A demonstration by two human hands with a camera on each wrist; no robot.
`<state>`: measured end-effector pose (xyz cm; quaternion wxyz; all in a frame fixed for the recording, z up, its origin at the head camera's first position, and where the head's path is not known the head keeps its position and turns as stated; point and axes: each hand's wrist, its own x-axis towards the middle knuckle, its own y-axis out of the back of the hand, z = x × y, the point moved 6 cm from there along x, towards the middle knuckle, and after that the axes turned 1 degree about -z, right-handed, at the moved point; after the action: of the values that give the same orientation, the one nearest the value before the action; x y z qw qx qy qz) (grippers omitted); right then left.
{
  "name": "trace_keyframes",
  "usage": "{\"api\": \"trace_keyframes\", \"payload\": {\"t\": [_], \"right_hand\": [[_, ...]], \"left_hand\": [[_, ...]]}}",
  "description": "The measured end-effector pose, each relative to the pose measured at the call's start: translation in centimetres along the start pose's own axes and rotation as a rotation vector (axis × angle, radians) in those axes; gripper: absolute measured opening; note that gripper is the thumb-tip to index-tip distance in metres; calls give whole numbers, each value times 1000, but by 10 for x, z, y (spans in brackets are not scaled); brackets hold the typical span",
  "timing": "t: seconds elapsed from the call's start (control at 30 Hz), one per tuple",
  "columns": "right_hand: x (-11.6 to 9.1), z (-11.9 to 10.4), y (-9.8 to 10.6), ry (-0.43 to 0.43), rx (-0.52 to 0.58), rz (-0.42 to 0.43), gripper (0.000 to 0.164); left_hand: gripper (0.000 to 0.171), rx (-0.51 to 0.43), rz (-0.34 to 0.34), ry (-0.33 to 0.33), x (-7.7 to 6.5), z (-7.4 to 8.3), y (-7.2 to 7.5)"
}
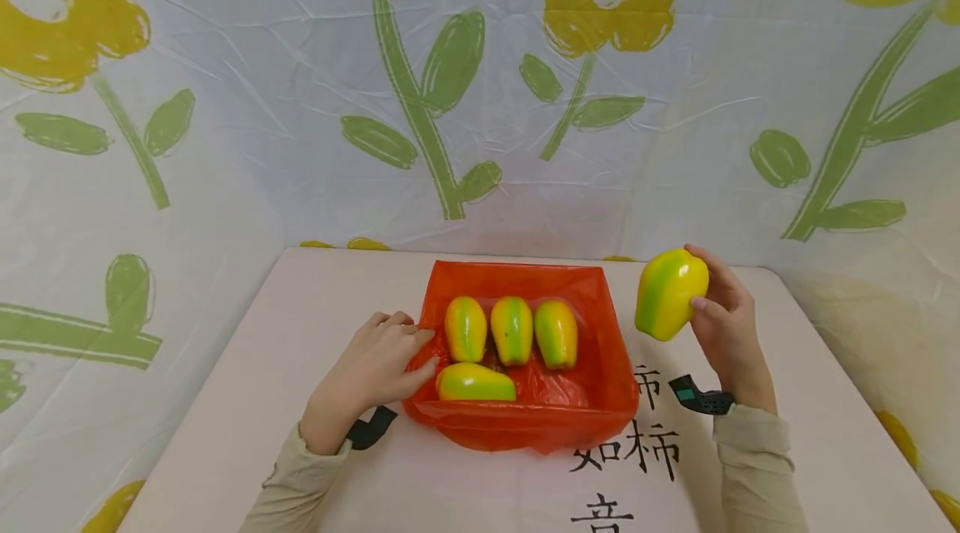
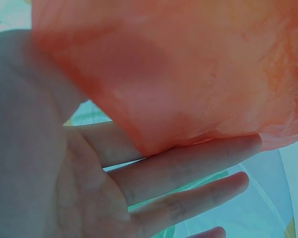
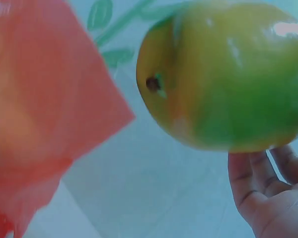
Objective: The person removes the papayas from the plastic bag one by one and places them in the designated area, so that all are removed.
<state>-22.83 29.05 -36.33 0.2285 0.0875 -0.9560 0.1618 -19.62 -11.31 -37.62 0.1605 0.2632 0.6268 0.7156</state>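
A red plastic bag [image 1: 525, 425] is spread into a box-like shape on the table, its top wide open. Three glossy yellow-green papayas [image 1: 512, 331] stand in a row inside it. Another papaya [image 1: 476, 383] lies sideways at the front left. My left hand [image 1: 382, 362] is at the bag's left rim; in the left wrist view its fingers [image 2: 188, 161] stretch out straight along the red plastic. Off the bag's right side, my right hand [image 1: 727, 325] holds a papaya [image 1: 667, 296] above the table, thumb on the near side. The right wrist view shows that papaya's dark stem end.
The pale table [image 1: 285, 325] carries black printed characters [image 1: 652, 450] to the right of the bag's front. A white cloth with flower prints [image 1: 675, 166] hangs behind the table and along both sides.
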Motion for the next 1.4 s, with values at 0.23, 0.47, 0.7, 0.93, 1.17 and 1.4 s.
{"api": "trace_keyframes", "payload": {"t": [0.23, 0.47, 0.7, 0.93, 1.17, 1.4], "right_hand": [[4, 22, 26, -21, 15, 44, 51], [0, 55, 54, -120, -40, 193, 41], [-8, 80, 73, -309, -232, 295, 44], [-16, 93, 87, -463, -398, 351, 51], [-16, 105, 93, -526, -528, 337, 56], [-16, 114, 94, -574, -614, 281, 68]], "left_hand": [[31, 0, 9, -7, 1, 0, 0], [31, 2, 16, -13, 1, 1, 1], [32, -2, 13, -15, 0, 2, 0], [31, -3, 19, -21, 1, 2, 0], [32, -2, 8, -9, 1, 1, 0], [32, 1, 2, -5, 0, 1, -1]]}}
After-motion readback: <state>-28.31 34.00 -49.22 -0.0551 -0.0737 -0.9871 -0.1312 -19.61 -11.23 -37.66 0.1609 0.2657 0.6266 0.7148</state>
